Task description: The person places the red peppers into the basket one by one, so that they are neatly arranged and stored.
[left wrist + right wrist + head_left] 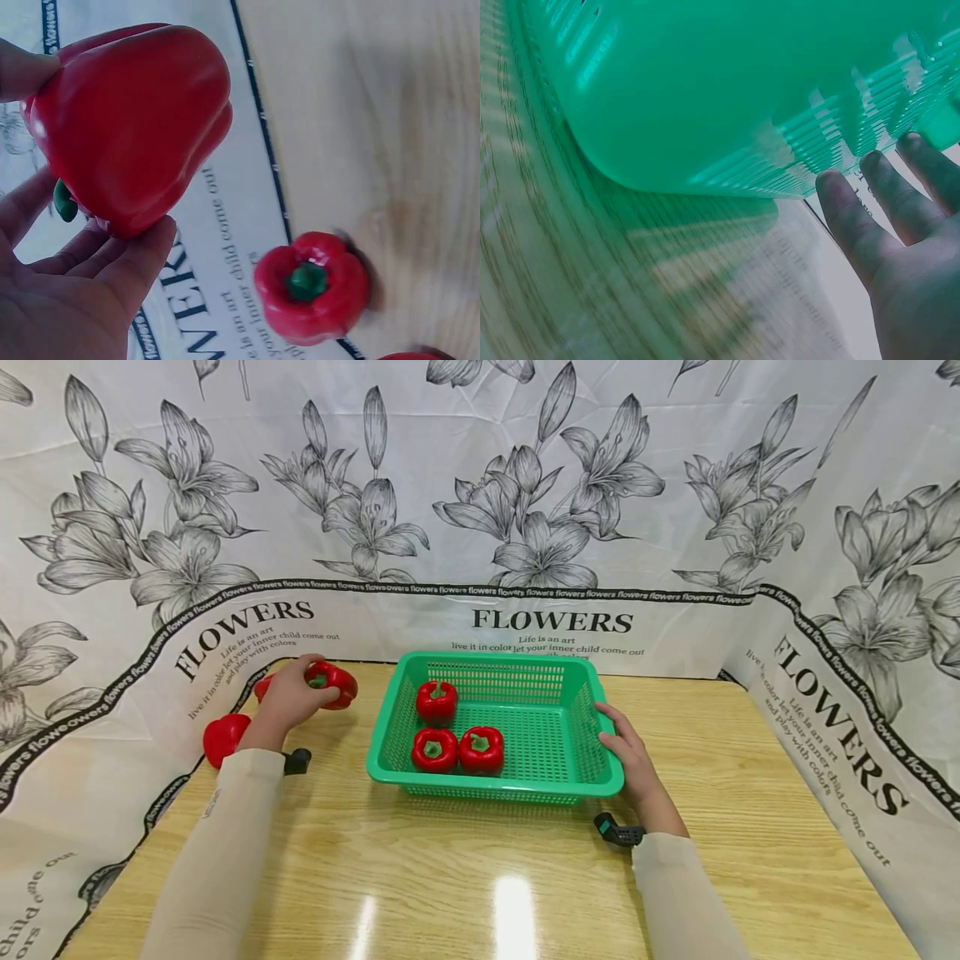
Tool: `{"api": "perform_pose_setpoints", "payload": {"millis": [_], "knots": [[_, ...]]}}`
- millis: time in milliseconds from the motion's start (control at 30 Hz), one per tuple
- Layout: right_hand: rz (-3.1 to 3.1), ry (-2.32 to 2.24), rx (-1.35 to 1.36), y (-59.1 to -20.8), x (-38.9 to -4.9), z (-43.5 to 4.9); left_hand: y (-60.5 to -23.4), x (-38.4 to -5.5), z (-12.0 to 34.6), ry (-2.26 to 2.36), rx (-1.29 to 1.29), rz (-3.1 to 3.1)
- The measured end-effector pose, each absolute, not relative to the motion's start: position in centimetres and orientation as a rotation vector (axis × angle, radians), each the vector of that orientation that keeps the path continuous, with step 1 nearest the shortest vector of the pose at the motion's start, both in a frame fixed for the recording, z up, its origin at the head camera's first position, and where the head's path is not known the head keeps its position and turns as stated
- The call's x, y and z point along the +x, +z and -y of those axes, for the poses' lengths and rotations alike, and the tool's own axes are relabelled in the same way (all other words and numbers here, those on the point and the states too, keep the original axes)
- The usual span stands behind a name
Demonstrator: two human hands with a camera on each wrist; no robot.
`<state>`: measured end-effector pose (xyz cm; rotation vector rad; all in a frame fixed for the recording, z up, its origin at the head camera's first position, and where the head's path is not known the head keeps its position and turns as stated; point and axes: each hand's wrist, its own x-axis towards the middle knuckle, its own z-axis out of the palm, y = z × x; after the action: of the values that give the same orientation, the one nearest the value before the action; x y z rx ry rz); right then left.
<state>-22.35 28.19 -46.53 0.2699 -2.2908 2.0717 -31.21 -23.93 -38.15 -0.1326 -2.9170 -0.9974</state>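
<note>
My left hand [294,695] grips a red bell pepper [139,120] at the table's back left, thumb on one side and fingers on the other. Its green stem shows near the fingers. A second bell pepper [262,687] is mostly hidden behind that hand, and another [223,739] lies beside the left wrist. A green plastic basket [495,789] stands mid-table, with three red bell peppers [436,750] in its left half. My right hand [633,764] holds the basket's right rim, thumb over the edge; in the right wrist view several fingers [847,210] extend along the outer wall.
The wooden table [442,877] runs up to a white flower-printed cloth [405,627] that rises behind and along both sides. A dark wrist strap [618,831] is at the right wrist, and a dark device [297,762] at the left.
</note>
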Motion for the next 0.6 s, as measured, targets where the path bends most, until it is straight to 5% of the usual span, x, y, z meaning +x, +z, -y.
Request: {"api": "perform_pose_setpoints", "payload": {"millis": [600], "knots": [[2.303,2.067,0.267,-46.5,-22.4,-28.2,-34.8,-30.5,21.7,-0.904,-0.285,2.867]]}}
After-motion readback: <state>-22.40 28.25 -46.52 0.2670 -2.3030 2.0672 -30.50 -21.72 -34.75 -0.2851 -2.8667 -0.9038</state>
